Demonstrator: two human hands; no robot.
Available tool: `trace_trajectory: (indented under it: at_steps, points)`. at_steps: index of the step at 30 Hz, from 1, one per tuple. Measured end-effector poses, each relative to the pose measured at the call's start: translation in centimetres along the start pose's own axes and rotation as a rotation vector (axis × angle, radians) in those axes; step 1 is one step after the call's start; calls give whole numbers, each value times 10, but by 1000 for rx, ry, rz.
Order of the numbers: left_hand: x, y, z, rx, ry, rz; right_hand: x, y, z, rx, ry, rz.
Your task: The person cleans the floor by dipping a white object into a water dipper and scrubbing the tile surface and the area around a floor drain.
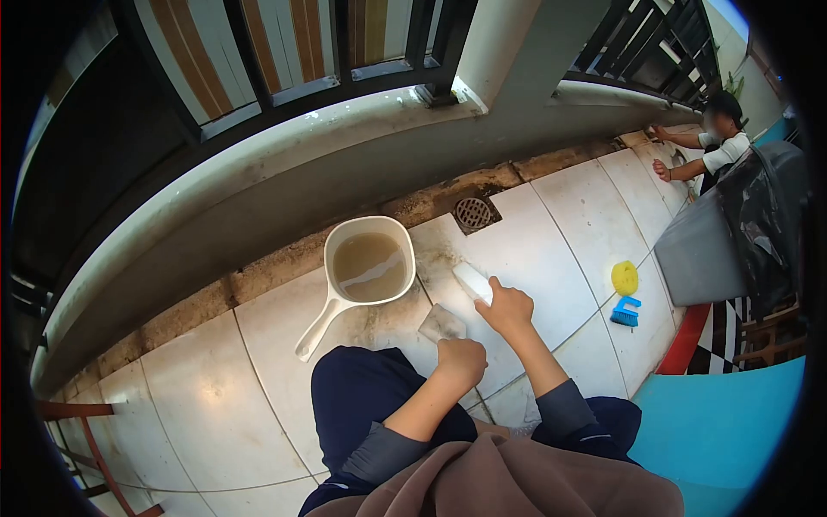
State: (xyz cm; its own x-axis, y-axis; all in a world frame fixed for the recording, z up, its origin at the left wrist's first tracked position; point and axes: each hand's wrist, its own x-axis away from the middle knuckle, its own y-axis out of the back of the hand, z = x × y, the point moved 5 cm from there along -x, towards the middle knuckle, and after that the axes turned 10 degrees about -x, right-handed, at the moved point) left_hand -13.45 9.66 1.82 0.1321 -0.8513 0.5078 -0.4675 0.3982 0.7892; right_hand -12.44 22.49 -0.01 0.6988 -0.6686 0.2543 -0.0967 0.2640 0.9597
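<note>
My left hand (463,362) is closed on a grey, stained cloth-like piece (443,323) close to the tiles. In my right hand (508,308) is a white block (473,283), its far end pointing toward the floor drain (474,214). Left of both hands stands a white dipper (411,258) holding cloudy brownish water, its handle angled toward my knee. Dark stains mark the tiles between the dipper and my hands.
A yellow sponge (624,278) and a blue brush (625,312) lie on the tiles at the right. Beyond them are a grey bin (702,250) and a crouching co-worker (724,146). A low wall (284,207) with black railings runs along the far side.
</note>
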Motion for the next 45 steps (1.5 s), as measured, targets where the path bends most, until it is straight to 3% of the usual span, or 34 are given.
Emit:
trace_trajectory:
  at_steps: [4, 14, 26, 35, 39, 45]
  points:
    - [1, 1, -9, 1, -42, -10, 16, -4, -6, -13, 12, -46]
    - [-4, -5, 0, 16, -13, 4, -112, 12, 60, -1, 59, -77]
    - [4, 6, -4, 19, -26, -36, 4, 4, 7, 47, 25, 35]
    - [0, 0, 4, 37, -13, -32, -116, 10, 62, -10, 21, -80]
    - [4, 5, 13, 24, 21, -43, -103, 14, 63, 13, 2, -3]
    - [6, 6, 9, 29, 15, -59, -7, 10, 11, 67, 8, 60]
